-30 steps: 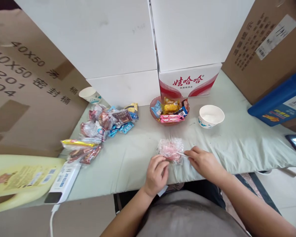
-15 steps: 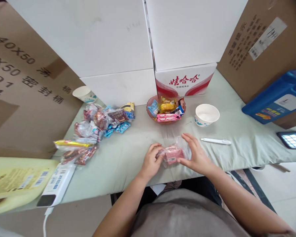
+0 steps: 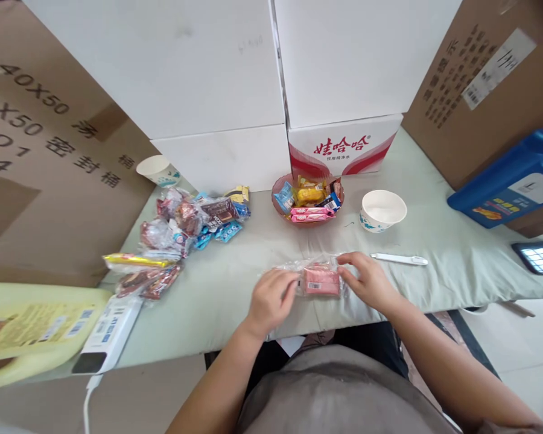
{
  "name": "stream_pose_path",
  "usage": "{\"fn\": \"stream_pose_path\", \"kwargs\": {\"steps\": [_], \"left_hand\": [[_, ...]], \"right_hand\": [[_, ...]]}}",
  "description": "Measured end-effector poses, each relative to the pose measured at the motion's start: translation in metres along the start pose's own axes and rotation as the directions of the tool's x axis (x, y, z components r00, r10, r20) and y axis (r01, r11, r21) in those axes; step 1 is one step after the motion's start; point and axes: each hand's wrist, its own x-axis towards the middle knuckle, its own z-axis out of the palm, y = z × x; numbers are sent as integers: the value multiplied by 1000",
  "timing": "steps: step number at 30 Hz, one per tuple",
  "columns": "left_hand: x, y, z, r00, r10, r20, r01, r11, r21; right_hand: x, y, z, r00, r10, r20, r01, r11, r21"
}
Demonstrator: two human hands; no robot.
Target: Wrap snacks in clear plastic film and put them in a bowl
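Observation:
A clear plastic bag [image 3: 301,267] with pink packets [image 3: 322,282] inside lies flat near the front edge of the cloth-covered table. My left hand [image 3: 271,300] is closed over the bag's left end, its fingertips on the film. At the right end, my right hand [image 3: 370,282] pinches the bag's edge between thumb and fingers. Just beyond that hand lies a white box cutter-like tool [image 3: 400,259]. Behind the bag stands a pinkish glass bowl [image 3: 305,222] full of wrapped snacks, with pink-wrapped sticks at its front.
A white paper cup [image 3: 382,211] stands right of the bowl; another paper cup [image 3: 159,170] leans at the back left. Wrapped snacks [image 3: 190,220] are heaped on the left. White boxes [image 3: 344,147] wall the back. A blue bottle [image 3: 507,181], phone [image 3: 540,258] and power strip [image 3: 111,331] sit at the sides.
The bag has been spread out flatter and wider. My left hand has shifted left and lower along it, while my right hand has moved right and closed at its edge.

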Motion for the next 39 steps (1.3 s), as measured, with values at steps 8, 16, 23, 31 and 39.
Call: {"fn": "stream_pose_path", "kwargs": {"steps": [8,16,23,31,39], "left_hand": [[-12,-17,11,987,-94,132,50,953,299],[-26,11,-40,887,112,448,-131,991,10],[16,27,-48,822,87,563,30,980,-196],[41,19,34,878,-87,471,44,994,100],[15,29,23,873,-16,487,-44,993,110]], "right_hand": [[2,16,14,995,1,97,3,999,-43],[-24,-15,-26,965,-53,256,20,991,130],[-5,-35,-46,980,-52,191,35,995,92],[26,-2,-8,948,159,277,-203,969,139],[-8,3,-2,826,338,450,-257,938,-233]]}}
